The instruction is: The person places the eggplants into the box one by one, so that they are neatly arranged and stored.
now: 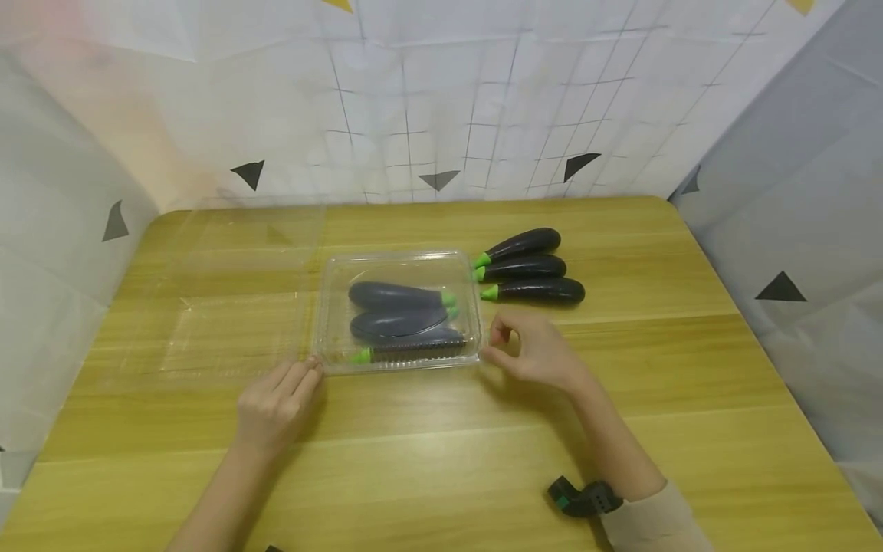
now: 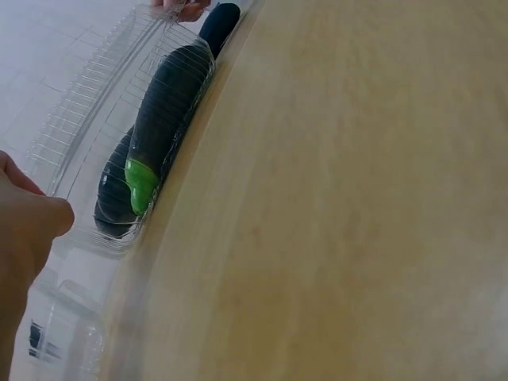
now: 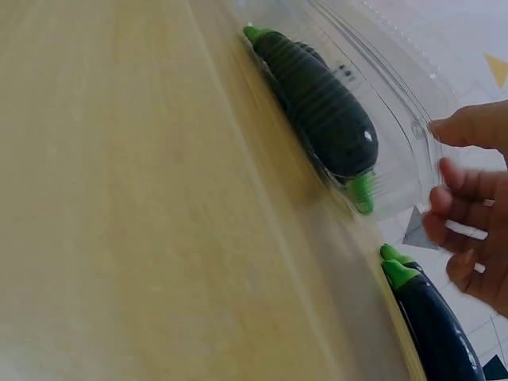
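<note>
A transparent plastic clamshell box (image 1: pixel 400 264) lies on the table with its lid down over several dark purple eggplants (image 1: pixel 396 294) with green stems. At its front left corner, my left hand (image 1: pixel 279 399) pinches the rim with curled fingers. My right hand (image 1: pixel 534 351) is at the front right corner, thumb and forefinger at the rim. In the right wrist view, the thumb (image 3: pixel 468 127) meets the rim while the other fingers curl below. The left wrist view shows the left thumb (image 2: pixel 51 214) against the box corner.
Beyond my right hand, three loose eggplants (image 1: pixel 531 267) lie side by side, stems toward the box. A second transparent plastic box (image 1: pixel 234 303) stands at the left, its upper part rising at the back. White patterned sheets (image 1: pixel 441 100) hang around the wooden table (image 1: pixel 428 475).
</note>
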A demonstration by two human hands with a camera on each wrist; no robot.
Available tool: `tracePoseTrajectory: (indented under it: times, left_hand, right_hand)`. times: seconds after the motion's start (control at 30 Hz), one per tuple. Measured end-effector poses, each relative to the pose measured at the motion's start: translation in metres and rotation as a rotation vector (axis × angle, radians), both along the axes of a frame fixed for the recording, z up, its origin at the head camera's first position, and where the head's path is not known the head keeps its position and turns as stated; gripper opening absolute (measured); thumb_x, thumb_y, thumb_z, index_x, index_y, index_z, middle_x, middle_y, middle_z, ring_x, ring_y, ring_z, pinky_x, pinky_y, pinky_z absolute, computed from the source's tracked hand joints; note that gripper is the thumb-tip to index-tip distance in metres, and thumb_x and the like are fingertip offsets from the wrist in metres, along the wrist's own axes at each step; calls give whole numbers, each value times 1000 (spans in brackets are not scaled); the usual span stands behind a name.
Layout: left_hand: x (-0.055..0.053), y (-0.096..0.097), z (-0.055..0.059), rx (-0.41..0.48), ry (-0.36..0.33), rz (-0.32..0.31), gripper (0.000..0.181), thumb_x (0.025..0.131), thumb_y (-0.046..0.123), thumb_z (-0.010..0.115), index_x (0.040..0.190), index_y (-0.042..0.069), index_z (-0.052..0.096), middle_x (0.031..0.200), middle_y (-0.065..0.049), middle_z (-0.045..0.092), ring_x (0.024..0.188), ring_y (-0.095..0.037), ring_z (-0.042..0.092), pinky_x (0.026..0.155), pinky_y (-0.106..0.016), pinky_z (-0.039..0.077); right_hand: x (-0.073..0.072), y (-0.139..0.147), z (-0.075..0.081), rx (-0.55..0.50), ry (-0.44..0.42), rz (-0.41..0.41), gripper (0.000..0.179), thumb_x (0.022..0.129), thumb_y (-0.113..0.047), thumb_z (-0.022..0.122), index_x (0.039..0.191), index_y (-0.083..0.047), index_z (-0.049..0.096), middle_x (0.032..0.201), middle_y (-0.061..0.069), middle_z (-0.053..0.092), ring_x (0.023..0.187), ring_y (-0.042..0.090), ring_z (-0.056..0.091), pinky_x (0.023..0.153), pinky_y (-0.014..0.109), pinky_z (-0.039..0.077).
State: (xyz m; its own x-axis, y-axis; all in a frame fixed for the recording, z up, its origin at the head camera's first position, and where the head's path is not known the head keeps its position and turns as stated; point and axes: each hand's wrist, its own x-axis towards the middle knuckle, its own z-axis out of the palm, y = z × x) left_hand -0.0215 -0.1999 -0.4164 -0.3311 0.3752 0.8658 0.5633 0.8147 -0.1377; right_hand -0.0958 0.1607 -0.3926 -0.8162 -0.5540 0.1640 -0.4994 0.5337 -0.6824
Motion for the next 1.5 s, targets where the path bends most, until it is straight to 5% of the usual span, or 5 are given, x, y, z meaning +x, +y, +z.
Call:
tracePoseTrajectory:
  times: [0.23, 0.37, 0.77, 1.17, 1.5]
  left_hand:
    - [1, 1, 3, 3, 12, 2, 28, 95, 3, 55, 70, -5, 66, 71, -16, 68, 52, -27, 61, 38, -33, 49]
    - [1, 0, 3, -1, 16, 16, 29, 95, 2, 55, 69, -5, 65, 71, -15, 68, 51, -27, 61, 38, -32, 49]
    - [0, 2, 3, 19, 42, 28, 28, 94, 1, 55, 68, -4, 64, 69, -14, 67, 49, -25, 60, 38, -31, 49]
    - [2, 2, 3, 38, 29, 20, 27, 93, 1, 55, 69, -4, 65, 70, -14, 68, 50, -26, 60, 38, -33, 49]
    - [5, 1, 4, 31, 15, 73, 25, 95, 6, 55, 74, -2, 66, 77, -12, 71, 54, -28, 64, 40, -35, 51]
  right_hand:
    - [8, -4, -1, -46, -443, -22, 25, 92, -26, 60, 77, -7, 63, 67, 5, 62, 62, 17, 54, 56, 27, 46]
    - [9, -4, -5, -113, -571, -30, 28, 94, -26, 60, 79, -3, 62, 68, 8, 61, 66, 21, 55, 64, 28, 46]
    - [20, -4, -12, -154, -529, -104, 26, 91, -30, 67, 91, -4, 69, 75, 11, 65, 63, 24, 57, 53, 25, 47]
    - [26, -14, -25, -436, -726, -136, 21, 94, -17, 61, 92, 4, 60, 72, 7, 57, 62, 16, 48, 52, 21, 39]
    - [22, -13, -16, -301, -671, -111, 29, 94, -25, 60, 92, 4, 60, 75, 14, 60, 64, 23, 53, 53, 27, 44]
